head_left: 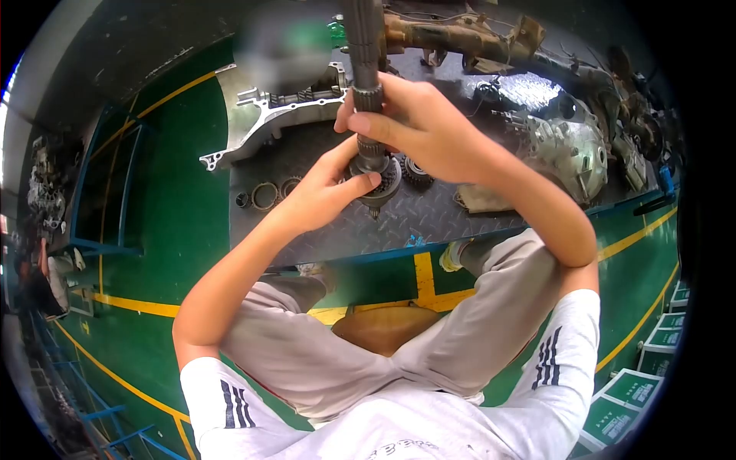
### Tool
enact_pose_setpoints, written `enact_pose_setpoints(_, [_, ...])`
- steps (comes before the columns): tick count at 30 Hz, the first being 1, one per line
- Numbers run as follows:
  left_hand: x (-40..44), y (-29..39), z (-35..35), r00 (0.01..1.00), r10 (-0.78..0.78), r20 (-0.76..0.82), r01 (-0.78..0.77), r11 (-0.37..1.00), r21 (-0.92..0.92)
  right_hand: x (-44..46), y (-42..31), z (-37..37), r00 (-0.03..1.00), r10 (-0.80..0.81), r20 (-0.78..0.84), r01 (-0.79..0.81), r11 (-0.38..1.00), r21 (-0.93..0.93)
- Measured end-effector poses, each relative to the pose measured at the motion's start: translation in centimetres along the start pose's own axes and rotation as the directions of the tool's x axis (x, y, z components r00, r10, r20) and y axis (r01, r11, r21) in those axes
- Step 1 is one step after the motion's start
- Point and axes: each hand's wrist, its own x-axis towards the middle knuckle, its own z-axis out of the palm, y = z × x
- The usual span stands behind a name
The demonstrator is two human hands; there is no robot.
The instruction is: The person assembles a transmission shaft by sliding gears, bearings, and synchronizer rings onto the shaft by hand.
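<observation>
A long splined gear shaft (365, 46) stands nearly upright over the dark checkered metal bench top (322, 230). My right hand (418, 126) is wrapped around its middle, thumb across the front. Lower down, my left hand (326, 188) grips the shaft's bottom end, with the thumb on a toothed gear ring (386, 184). The shaft's pointed tip (374, 211) shows beneath that ring. Just right of it lies another dark gear (416, 172). Left of my left hand, metal rings (265, 196) lie flat on the bench.
An open aluminium gearbox housing (268, 115) lies at the back left. A second cast housing (563, 153) sits on the right. Behind runs a rusty axle assembly (460, 34). Green boxes (625, 399) are stacked at the lower right. A wooden stool (383, 326) is between my legs.
</observation>
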Motion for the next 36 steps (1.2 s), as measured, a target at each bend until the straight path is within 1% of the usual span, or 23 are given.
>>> enact_pose_setpoints(3, [0.0,-0.2,-0.4,0.994,-0.091,0.057,0.092,0.996,0.001,-1.4,1.8,0.8,0.998,-0.060,-0.031,0.063,0.993,0.103])
enact_pose_setpoints(5, [0.2,-0.9,-2.0,0.996,0.021,0.086,-0.029,0.995,0.097,-1.6,2.0,0.7,0.993,-0.102,-0.061,0.110,0.980,0.165])
enact_pose_setpoints(6, [0.1,0.4,-2.9,0.993,-0.055,0.108,0.059,0.998,-0.036,-1.6,2.0,0.6,0.997,-0.059,-0.042,0.066,0.979,0.195])
enact_pose_setpoints(7, [-0.2,1.6,-4.0,0.989,-0.132,0.068,0.132,0.991,0.005,-1.7,2.1,0.5,1.000,-0.014,-0.024,0.019,0.974,0.227])
enact_pose_setpoints(9, [-0.4,1.5,-6.3,0.988,-0.157,0.015,0.145,0.943,0.301,-2.1,2.4,0.1,1.000,0.023,0.017,-0.027,0.948,0.316])
enact_pose_setpoints(10, [-0.7,1.1,-6.4,0.993,-0.110,-0.036,0.112,0.839,0.532,-2.3,2.2,0.0,0.998,0.045,0.046,-0.057,0.947,0.317])
enact_pose_setpoints(11, [-1.0,0.0,-6.6,0.999,-0.036,-0.025,0.044,0.848,0.528,-2.1,1.9,-0.4,0.996,0.056,0.066,-0.074,0.949,0.306])
enact_pose_setpoints(13, [-0.6,-0.1,-4.1,0.983,0.149,-0.107,-0.112,0.948,0.298,-2.2,0.8,-1.0,0.998,0.008,0.056,-0.012,0.997,0.075])
enact_pose_setpoints(15, [-0.3,1.1,-1.9,0.943,0.302,-0.142,-0.288,0.951,0.111,-2.3,1.3,-0.8,0.971,-0.238,-0.007,0.232,0.950,-0.208])
enact_pose_setpoints(17, [0.7,0.9,-0.5,0.889,0.453,-0.061,-0.448,0.890,0.084,-2.8,0.9,-0.1,0.974,-0.223,-0.030,0.211,0.952,-0.222])
enact_pose_setpoints(18, [1.1,1.2,0.1,0.900,0.435,0.000,-0.434,0.899,0.049,-2.7,0.9,0.2,0.954,-0.290,-0.072,0.257,0.919,-0.300])
enact_pose_setpoints(19, [0.8,1.9,2.1,0.898,0.419,-0.133,-0.406,0.907,0.113,-2.3,0.9,-0.1,0.923,-0.369,-0.106,0.302,0.869,-0.392])
enact_pose_setpoints(21, [1.8,0.6,2.6,0.925,0.356,-0.134,-0.370,0.923,-0.104,-2.0,2.0,-1.4,0.907,-0.407,-0.106,0.326,0.840,-0.434])
enact_pose_setpoints(22, [2.5,0.4,2.9,0.876,0.466,-0.122,-0.476,0.877,-0.065,-2.1,2.8,-3.2,0.963,-0.266,-0.042,0.249,0.937,-0.246])
enact_pose_setpoints(23, [2.7,0.4,3.0,0.872,0.475,-0.118,-0.484,0.872,-0.070,-2.4,3.3,-4.7,0.989,-0.137,0.053,0.140,0.988,-0.057])
enact_pose_setpoints(24, [2.5,0.5,3.2,0.892,0.434,-0.130,-0.440,0.897,-0.025,-2.8,3.8,-5.2,0.986,0.081,0.146,-0.052,0.980,-0.192])
enact_pose_setpoints(25, [2.5,0.7,3.2,0.908,0.394,-0.143,-0.395,0.918,0.023,-3.4,4.6,-5.6,0.932,0.302,0.202,-0.223,0.914,-0.339])
enact_pose_setpoints(27, [3.1,-0.1,3.3,0.900,0.394,-0.186,-0.394,0.918,0.036,-6.0,6.9,-5.2,0.858,0.419,0.296,-0.079,0.677,-0.731])
enact_pose_setpoints(29, [3.1,0.1,3.5,0.923,0.356,-0.147,-0.357,0.934,0.020,-7.6,9.1,-4.6,0.835,0.484,0.263,-0.071,0.569,-0.820])
enact_pose_setpoints(31, [3.4,0.1,3.6,0.926,0.350,-0.139,-0.351,0.936,0.019,-8.3,11.5,-3.8,0.868,0.459,0.192,-0.140,0.596,-0.790])
enact_pose_setpoints(33, [3.4,0.8,3.7,0.931,0.347,-0.112,-0.343,0.938,0.055,-8.6,13.1,-3.6,0.900,0.354,0.253,-0.043,0.651,-0.758])
enact_pose_setpoints(34, [3.8,0.6,4.0,0.913,0.388,-0.126,-0.386,0.922,0.042,-8.5,13.1,-3.2,0.893,0.388,0.228,-0.083,0.640,-0.764])
enact_pose_setpoints(36, [3.5,1.1,4.1,0.920,0.374,-0.118,-0.363,0.926,0.100,-8.1,13.1,-3.4,0.864,0.452,0.221,-0.157,0.659,-0.735])
